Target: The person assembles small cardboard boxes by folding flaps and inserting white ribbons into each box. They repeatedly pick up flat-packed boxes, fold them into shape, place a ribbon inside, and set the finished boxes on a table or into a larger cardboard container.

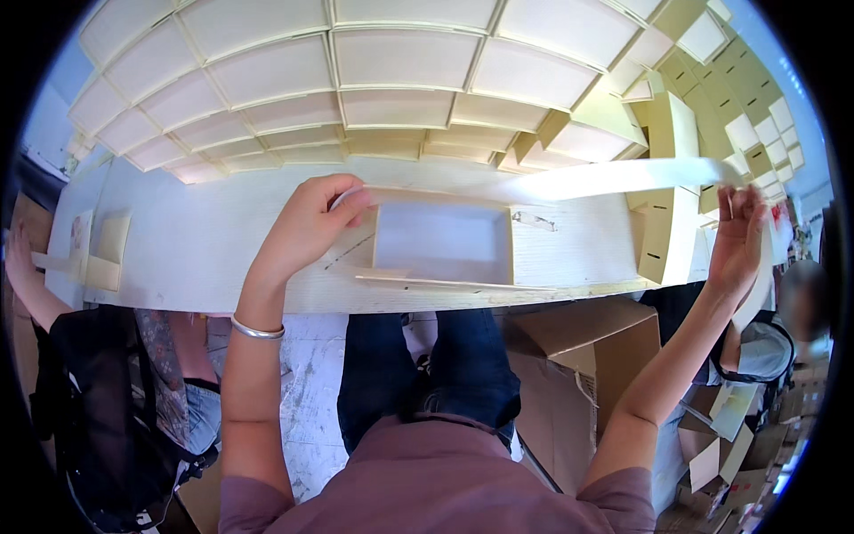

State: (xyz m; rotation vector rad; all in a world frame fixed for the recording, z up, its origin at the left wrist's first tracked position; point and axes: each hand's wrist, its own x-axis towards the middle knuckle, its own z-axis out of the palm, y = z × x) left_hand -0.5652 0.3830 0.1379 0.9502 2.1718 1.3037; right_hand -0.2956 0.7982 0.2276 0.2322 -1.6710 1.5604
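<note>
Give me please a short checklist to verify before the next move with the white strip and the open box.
1. Left hand presses the strip end at the top left corner of the open box: ok.
2. Right hand has a grip on the far end of the white strip: ok.
3. Strip is stretched between both hands without a twist: ok, though it bows a little.
4. Strip lies along the box's far wall: cannot tell, the strip rises off to the right.
5. Box sits flat on the table: ok.
6. Stack of finished boxes stands apart from the strip: not ok, the strip passes in front of it.
</note>
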